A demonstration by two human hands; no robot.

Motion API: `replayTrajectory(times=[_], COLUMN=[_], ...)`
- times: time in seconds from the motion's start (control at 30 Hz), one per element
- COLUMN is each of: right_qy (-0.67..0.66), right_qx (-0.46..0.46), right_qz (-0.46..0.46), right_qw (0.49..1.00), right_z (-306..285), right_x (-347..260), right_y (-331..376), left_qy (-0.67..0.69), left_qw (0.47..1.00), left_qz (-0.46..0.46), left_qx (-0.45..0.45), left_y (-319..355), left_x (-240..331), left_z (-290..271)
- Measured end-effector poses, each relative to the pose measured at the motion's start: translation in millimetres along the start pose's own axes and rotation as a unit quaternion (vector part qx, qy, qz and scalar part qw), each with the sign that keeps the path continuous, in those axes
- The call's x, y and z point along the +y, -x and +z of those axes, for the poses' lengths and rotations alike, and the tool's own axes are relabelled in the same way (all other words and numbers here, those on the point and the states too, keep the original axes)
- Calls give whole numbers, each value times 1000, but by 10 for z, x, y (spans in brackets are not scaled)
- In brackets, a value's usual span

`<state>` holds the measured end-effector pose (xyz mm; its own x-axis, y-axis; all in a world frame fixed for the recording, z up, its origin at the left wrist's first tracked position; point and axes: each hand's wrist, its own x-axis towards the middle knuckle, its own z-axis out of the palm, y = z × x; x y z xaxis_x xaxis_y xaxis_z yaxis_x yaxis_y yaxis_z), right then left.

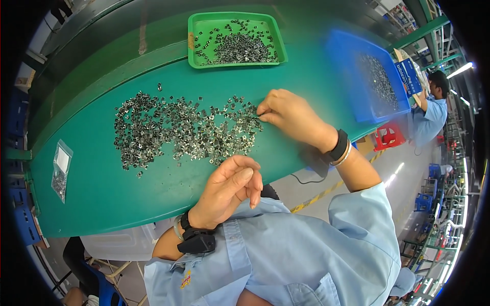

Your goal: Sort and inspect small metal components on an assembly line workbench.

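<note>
A wide spread of small, shiny black-and-silver metal parts [214,130] lies on the green tabletop [92,204]. My right hand [292,115] rests at the right edge of this spread, thumb and forefinger pinched together; whatever sits between the tips is too small to make out. Closer to me, just below the near edge of the parts, my left hand [227,189] is turned partly palm up with its fingers curled in and the thumb against them. Its curled fingers hide anything they may hold.
Beyond the parts stands a green tray [196,64] with more of them. A blue bin [347,76] at the right also contains small parts. At the far left lies a clear plastic bag [61,171]. A person [431,115] sits farther right, near a red stool [389,135].
</note>
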<state>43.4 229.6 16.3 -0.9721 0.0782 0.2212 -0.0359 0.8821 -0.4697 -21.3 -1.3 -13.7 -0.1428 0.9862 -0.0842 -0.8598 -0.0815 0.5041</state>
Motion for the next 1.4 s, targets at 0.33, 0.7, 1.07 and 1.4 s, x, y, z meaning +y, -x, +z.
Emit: replayTrajectory(times=[0.33, 0.7, 1.07, 1.4], right_qy=[-112, -138, -175, -243], right_qx=[77, 122, 169, 201], right_qz=[-44, -70, -38, 2], right_qw=[990, 980, 969, 949], right_z=[-97, 63, 230, 315], right_x=[-537, -720, -793, -896], right_y=[295, 470, 602, 708], left_qy=[-75, -93, -70, -24], left_qw=[993, 989, 993, 997], left_qz=[43, 53, 47, 45], left_qx=[84, 98, 88, 52], left_y=[-87, -4, 28, 37], left_x=[25, -60, -81, -144], left_z=[171, 186, 198, 210])
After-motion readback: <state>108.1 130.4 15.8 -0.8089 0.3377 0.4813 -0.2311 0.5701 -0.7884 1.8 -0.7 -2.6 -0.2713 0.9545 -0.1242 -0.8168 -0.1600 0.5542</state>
